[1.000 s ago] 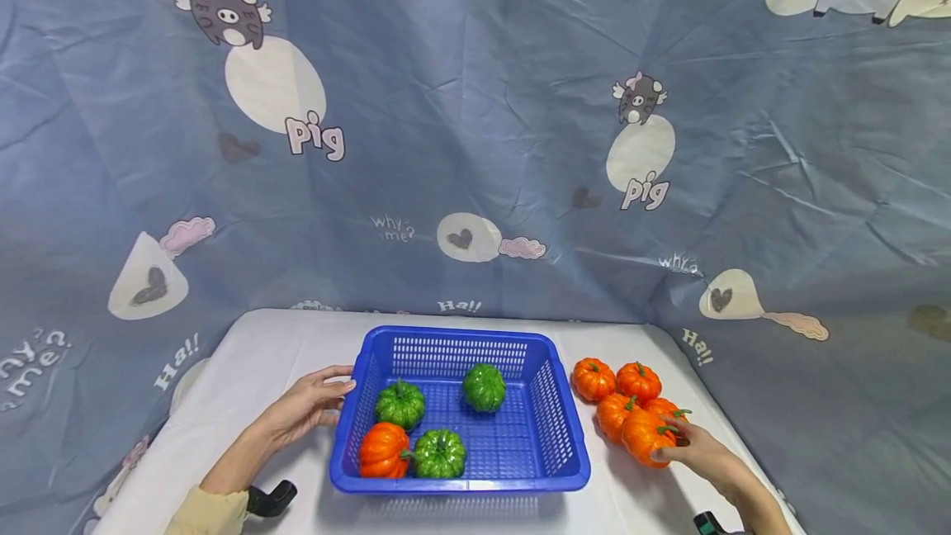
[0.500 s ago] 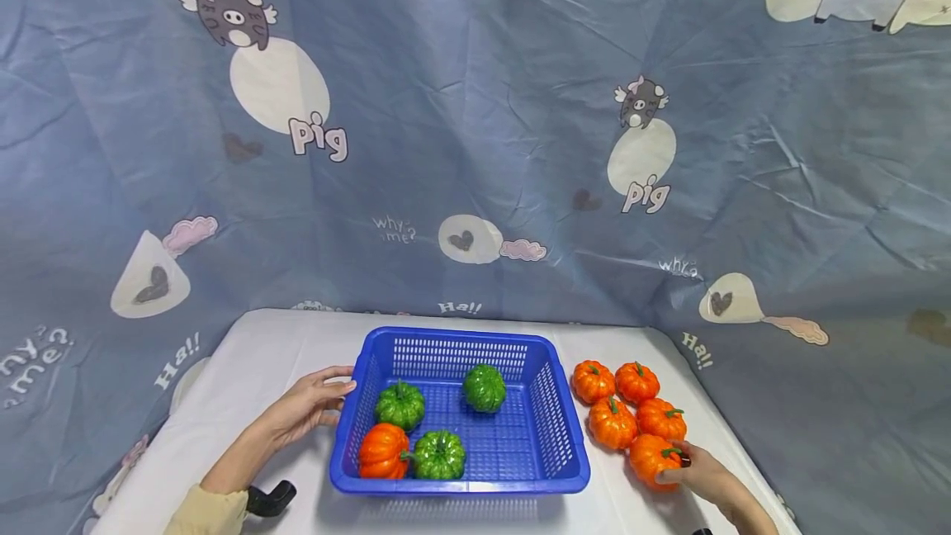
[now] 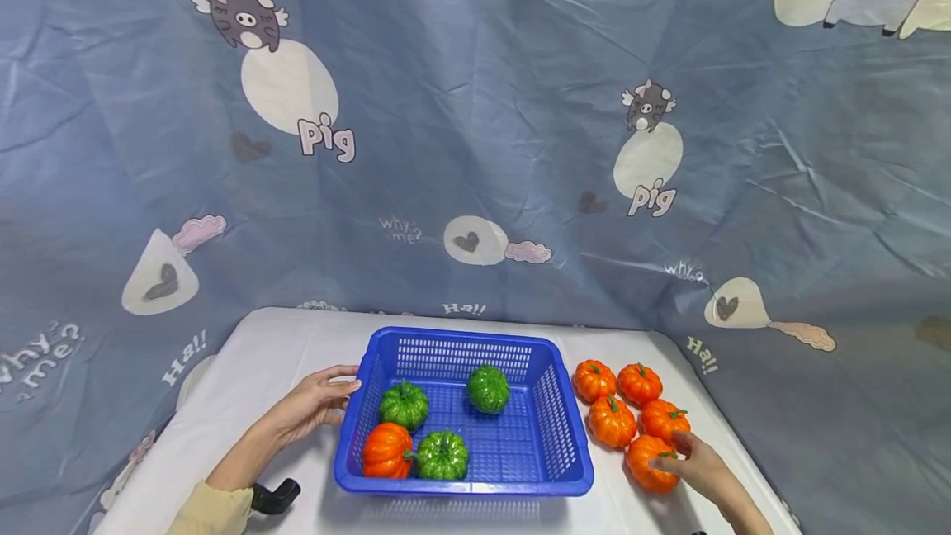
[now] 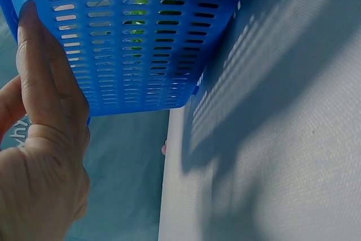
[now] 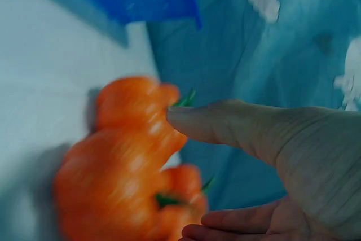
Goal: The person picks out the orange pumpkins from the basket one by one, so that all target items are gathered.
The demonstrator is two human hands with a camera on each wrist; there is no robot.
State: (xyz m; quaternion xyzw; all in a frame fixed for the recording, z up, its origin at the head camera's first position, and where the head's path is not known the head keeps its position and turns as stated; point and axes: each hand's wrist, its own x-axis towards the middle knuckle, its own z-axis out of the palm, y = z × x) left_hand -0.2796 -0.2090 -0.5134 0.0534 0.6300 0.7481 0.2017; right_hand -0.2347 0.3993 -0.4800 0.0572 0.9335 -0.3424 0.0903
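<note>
A blue slotted basket (image 3: 461, 338) stands mid-table and holds three green pumpkins (image 3: 404, 405) and one orange pumpkin (image 3: 386, 450). My left hand (image 3: 327, 399) rests against the basket's left wall with straight fingers (image 4: 45, 83) lying flat on the plastic (image 4: 141, 38). Several orange pumpkins (image 3: 612, 421) sit in a cluster right of the basket. The nearest orange pumpkin (image 3: 650, 463) lies on the table with my right hand (image 3: 687, 469) touching its right side. In the blurred right wrist view the thumb (image 5: 237, 134) reaches straight over that pumpkin (image 5: 113, 184).
The white table (image 3: 253, 370) is backed and flanked by a blue cartoon-pig cloth (image 3: 475, 147) that hangs close behind the basket. A black strap piece (image 3: 271, 495) lies by my left forearm. The table's right edge runs just past the pumpkin cluster.
My right hand brought the orange pumpkin down and toward me, from beside the cluster to the table at its near end. My left hand and the basket stayed put.
</note>
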